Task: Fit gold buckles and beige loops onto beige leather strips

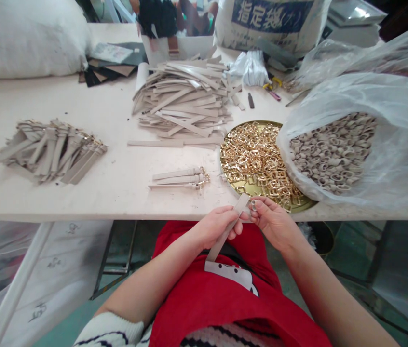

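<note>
My left hand (215, 227) is closed round a flat grey-beige strap (218, 246), which slants from above the fingers down toward my lap. Pinched between the fingertips of my right hand (272, 220) is a small grey strap loop (253, 206), close beside the strap's upper end. Just beyond that hand lies a round golden tray (243, 187) heaped with gold-coloured metal buckles (258, 154). To its right, a clear plastic bag (337, 91) lies open over many small grey loops (334, 154). Several straps with gold buckles (178, 178) lie left of the tray.
A big pile of loose straps (185, 96) fills the table's middle, and a heap of buckled straps (52, 149) sits at the left. Yellow-handled cutters (274, 82) lie behind the tray. White sacks (26, 38) stand at the back. The table's front edge (81, 217) runs just before my hands.
</note>
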The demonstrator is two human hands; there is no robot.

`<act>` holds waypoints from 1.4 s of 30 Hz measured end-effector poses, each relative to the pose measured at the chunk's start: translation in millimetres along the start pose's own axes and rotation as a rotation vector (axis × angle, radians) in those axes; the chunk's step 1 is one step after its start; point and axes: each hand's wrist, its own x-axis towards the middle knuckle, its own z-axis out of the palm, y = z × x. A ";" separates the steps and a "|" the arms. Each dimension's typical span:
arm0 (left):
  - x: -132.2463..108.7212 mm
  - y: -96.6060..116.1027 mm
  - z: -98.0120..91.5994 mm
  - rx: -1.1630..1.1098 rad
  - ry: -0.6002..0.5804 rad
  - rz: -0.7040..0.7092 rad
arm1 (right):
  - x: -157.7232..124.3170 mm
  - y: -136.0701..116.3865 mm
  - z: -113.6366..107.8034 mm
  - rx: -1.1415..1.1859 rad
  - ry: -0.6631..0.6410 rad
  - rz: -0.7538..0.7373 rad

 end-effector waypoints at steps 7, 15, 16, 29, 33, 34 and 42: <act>1.1 -2.5 -1.8 0.010 -0.018 -0.026 | 2.2 1.0 1.1 0.008 -0.006 0.000; 2.9 -5.3 -1.9 0.029 -0.030 -0.013 | 3.8 0.0 1.8 -0.023 -0.001 -0.001; 3.1 -5.5 -1.9 0.035 -0.033 -0.009 | 3.9 -0.1 2.1 -0.026 0.002 0.001; -3.9 -1.9 -2.3 0.650 0.027 0.255 | 3.1 -3.1 1.7 -0.012 0.036 -0.026; -8.1 0.0 -1.0 1.178 0.296 0.474 | -0.5 -6.0 0.6 -0.026 0.066 -0.050; -8.9 -0.3 -0.6 1.260 0.342 0.481 | -1.6 -6.0 0.9 -0.027 0.069 -0.046; -11.6 -4.7 -0.1 1.443 0.399 0.500 | -5.3 -2.2 4.1 0.015 0.072 -0.008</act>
